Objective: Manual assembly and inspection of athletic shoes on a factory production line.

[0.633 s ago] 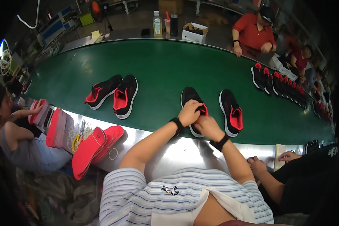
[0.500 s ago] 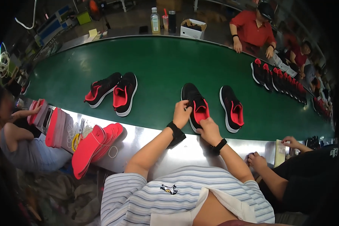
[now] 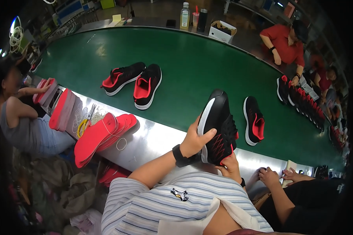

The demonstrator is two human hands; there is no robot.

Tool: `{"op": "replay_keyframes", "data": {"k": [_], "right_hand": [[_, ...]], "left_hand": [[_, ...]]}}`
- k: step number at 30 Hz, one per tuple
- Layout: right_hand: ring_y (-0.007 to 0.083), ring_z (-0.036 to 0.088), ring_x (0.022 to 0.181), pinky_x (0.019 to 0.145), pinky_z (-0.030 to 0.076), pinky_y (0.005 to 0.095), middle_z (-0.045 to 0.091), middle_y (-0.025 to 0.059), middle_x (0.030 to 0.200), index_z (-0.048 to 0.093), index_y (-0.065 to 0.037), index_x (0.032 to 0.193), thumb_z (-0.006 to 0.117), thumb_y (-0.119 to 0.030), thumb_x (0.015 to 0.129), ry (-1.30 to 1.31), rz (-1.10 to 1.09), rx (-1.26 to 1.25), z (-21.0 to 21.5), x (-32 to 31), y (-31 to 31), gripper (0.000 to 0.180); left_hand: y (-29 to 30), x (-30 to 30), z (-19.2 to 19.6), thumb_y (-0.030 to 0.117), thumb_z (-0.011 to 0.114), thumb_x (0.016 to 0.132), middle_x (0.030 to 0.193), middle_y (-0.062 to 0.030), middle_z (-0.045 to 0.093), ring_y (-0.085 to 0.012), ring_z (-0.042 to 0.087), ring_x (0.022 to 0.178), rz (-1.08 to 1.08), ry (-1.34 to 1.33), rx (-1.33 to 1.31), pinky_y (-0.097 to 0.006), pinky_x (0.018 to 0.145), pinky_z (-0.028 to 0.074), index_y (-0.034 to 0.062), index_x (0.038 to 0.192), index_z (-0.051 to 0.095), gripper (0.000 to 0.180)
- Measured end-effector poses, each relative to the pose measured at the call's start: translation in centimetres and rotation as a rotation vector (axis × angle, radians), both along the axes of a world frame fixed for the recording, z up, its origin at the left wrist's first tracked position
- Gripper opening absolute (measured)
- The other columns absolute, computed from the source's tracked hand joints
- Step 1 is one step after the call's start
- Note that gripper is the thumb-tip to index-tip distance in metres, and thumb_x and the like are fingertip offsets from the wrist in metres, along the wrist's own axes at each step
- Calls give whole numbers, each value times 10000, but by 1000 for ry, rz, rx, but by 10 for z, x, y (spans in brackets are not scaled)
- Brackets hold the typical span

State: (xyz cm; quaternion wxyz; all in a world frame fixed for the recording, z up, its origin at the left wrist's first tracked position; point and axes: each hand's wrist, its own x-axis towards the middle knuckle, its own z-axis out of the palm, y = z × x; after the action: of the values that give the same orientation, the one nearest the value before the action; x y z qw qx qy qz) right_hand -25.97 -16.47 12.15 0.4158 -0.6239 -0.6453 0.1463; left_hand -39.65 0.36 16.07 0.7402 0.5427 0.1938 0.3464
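Left hand (image 3: 194, 139): wrapped around black sneaker (image 3: 219, 127), thumb on white sole.
Right hand (image 3: 230, 166): pinching sneaker's lower end.
Mate shoe (image 3: 254, 120): on green conveyor belt (image 3: 192, 70).

green conveyor belt (image 3: 208, 66) | steel ledge (image 3: 153, 137) along its near edge | dim floor beyond, possibly concrete

A pair of shoes (image 3: 133, 83) lies on the belt (image 3: 192, 58), left of a single shoe (image 3: 254, 120).

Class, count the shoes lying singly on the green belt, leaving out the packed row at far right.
3: a pair at belt centre-left, one right of the held shoe. Others may be hidden.
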Motion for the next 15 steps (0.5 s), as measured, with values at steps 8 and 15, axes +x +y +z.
{"op": "replay_keyframes", "data": {"k": [8, 15], "right_hand": [[324, 534, 787, 714, 457, 375, 580, 89, 725, 586, -25, 745, 762, -22, 538, -68, 0, 51, 1, -14, 3, 271], [320, 544, 788, 707, 465, 373, 584, 94, 752, 588, -18, 764, 759, -20, 538, -74, -3, 29, 6, -22, 8, 284]], "left_hand": [[4, -11, -6, 148, 622, 823, 1166, -117, 552, -180, 521, 1051, -2, -10, 13, -314, 938, 401, -19, 1291, 411, 540], [14, -18, -7, 186, 633, 833, 1149, -120, 559, -180, 525, 1042, -42, 31, -61, -318, 927, 411, -23, 1265, 429, 522]]}}
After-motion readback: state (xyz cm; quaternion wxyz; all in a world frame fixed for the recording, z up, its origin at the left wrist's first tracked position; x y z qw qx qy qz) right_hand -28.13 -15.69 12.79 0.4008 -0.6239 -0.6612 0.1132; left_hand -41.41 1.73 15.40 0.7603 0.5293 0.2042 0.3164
